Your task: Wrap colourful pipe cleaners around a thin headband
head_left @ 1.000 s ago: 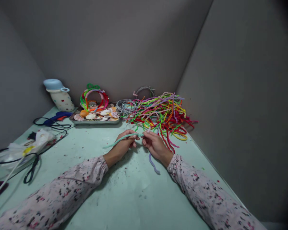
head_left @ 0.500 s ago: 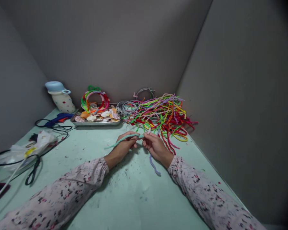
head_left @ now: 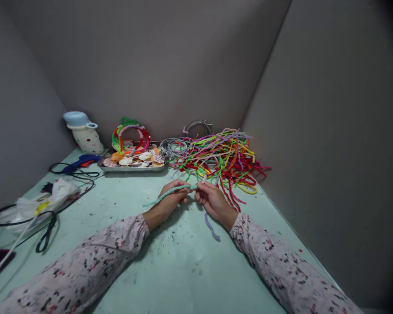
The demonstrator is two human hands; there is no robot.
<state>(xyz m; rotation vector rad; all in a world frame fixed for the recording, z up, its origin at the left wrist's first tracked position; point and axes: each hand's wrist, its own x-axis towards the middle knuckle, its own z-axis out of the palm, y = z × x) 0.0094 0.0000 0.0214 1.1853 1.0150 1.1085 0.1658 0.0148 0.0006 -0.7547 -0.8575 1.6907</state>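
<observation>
My left hand (head_left: 172,197) is closed in a pinch on a mint-green pipe cleaner (head_left: 163,196), whose free end trails left across the back of the hand. Just to the right, my right hand (head_left: 213,199) pinches where the mint strand reaches its fingertips. A lavender pipe cleaner (head_left: 211,227) hangs below the right hand, and a pale end pokes up above its fingers. The fingers partly hide how the strands meet. Both hands are close together above the table, almost touching.
Behind the hands lie a heap of colourful pipe cleaners (head_left: 229,152) and a grey wire coil (head_left: 175,148). A metal tray (head_left: 134,170) holds shells and pipe-cleaner rings (head_left: 147,141). At left are a bottle (head_left: 89,138), a blue glue gun (head_left: 80,163), black cables and a plastic bag (head_left: 60,192).
The view has shifted very slightly. Both hands keep their pinch in nearly the same place, and the mint strand has barely moved.
</observation>
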